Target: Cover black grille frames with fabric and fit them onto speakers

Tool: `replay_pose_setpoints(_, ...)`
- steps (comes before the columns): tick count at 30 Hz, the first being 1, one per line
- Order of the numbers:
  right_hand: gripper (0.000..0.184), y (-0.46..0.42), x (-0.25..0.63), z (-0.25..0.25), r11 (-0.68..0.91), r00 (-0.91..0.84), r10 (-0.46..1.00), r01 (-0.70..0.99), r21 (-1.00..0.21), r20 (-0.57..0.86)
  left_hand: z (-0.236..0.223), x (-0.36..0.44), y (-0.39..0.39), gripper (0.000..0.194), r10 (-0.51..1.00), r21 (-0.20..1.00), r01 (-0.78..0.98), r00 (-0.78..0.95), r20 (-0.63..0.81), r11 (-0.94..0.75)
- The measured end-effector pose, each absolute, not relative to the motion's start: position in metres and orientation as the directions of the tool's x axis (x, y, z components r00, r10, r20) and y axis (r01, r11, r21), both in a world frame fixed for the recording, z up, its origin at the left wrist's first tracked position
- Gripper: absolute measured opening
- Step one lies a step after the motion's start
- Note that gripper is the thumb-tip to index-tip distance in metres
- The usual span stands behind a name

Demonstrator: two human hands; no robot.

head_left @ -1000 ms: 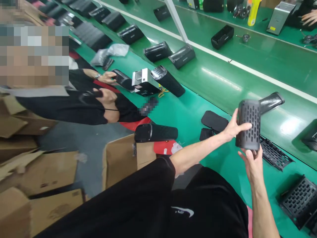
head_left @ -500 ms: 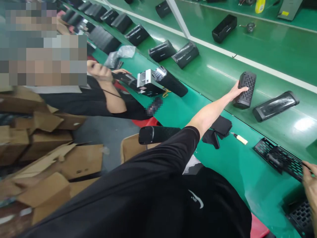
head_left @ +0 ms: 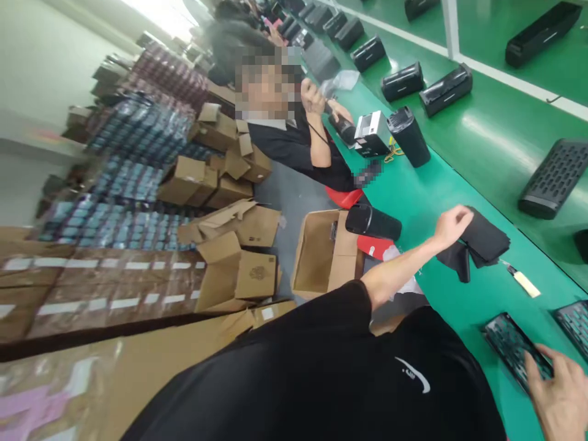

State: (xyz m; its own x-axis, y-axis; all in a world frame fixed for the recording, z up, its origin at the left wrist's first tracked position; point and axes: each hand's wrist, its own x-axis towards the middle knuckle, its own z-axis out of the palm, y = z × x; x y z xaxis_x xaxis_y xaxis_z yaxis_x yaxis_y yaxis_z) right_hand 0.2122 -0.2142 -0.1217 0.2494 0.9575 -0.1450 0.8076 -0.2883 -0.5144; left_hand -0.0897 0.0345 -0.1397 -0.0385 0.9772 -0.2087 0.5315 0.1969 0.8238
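My left hand (head_left: 454,225) is at the near edge of a stack of thin black sheets (head_left: 487,240), its fingertips pinched together on the sheet edge. A loose folded black piece (head_left: 456,260) lies just below that hand. My right hand (head_left: 554,383) grips the lower end of a black perforated speaker grille (head_left: 509,343), thumb on one side and fingers on the other, over the green bench. A second perforated grille (head_left: 574,324) lies to its right, cut off by the frame. Beyond the stack, a black slotted speaker housing (head_left: 555,177) sits on the green conveyor.
A yellow-handled tool (head_left: 523,282) lies beside the stack. A black cylindrical speaker (head_left: 374,222) rests near an open carton (head_left: 316,251) on the left. A co-worker's arm (head_left: 319,138) is at a white-and-black device (head_left: 371,133). Several speakers line the conveyor (head_left: 487,153).
My left hand has let go of the slotted speaker housing on the conveyor and come back to the black sheets. My right hand has brought a grille nearer to me. The view has swung left.
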Motion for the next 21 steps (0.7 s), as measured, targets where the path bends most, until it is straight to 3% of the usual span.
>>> replay_pose_setpoints(3, 0.056, -0.159, 0.145, -0.112, -0.230, 0.116, 0.969, 0.736, -0.637, -0.216, -0.151, -0.101, -0.005, 0.022, 0.944, 0.664, 0.680, -0.141, -0.300, 0.313)
replay_pose_setpoints(6, 0.051, -0.103, 0.082, -0.122, -0.439, 0.204, 0.883, 0.674, -0.594, -0.422, -0.163, -0.107, -0.036, 0.032, 0.929, 0.475, 0.819, -0.178, -0.323, 0.322)
replay_pose_setpoints(8, 0.045, -0.080, 0.065, -0.133, -0.513, 0.261, 0.847, 0.633, -0.580, -0.464, -0.168, -0.106, -0.046, 0.029, 0.938, 0.444, 0.852, -0.140, -0.317, 0.277)
replay_pose_setpoints(11, 0.039, -0.074, 0.078, -0.142, -0.543, 0.248, 0.834, 0.531, -0.650, -0.493, -0.170, -0.104, -0.048, 0.014, 0.951, 0.530, 0.820, -0.051, -0.304, 0.214)
replay_pose_setpoints(13, 0.044, -0.083, 0.100, -0.140, -0.573, 0.219, 0.817, 0.398, -0.716, -0.533, -0.168, -0.102, -0.050, 0.010, 0.952, 0.675, 0.703, -0.010, -0.306, 0.224)
replay_pose_setpoints(16, 0.056, -0.106, 0.127, -0.128, -0.624, 0.190, 0.778, 0.126, -0.771, -0.599, -0.162, -0.096, -0.057, 0.016, 0.922, 0.886, 0.317, 0.078, -0.381, 0.339)
replay_pose_setpoints(19, 0.060, -0.131, 0.141, -0.116, -0.624, 0.216, 0.743, -0.119, -0.772, -0.634, -0.155, -0.086, -0.066, 0.038, 0.882, 0.897, -0.035, 0.204, -0.424, 0.440)
replay_pose_setpoints(21, 0.057, -0.144, 0.145, -0.111, -0.594, 0.256, 0.728, -0.230, -0.771, -0.636, -0.150, -0.079, -0.069, 0.052, 0.858, 0.869, -0.115, 0.262, -0.442, 0.482)
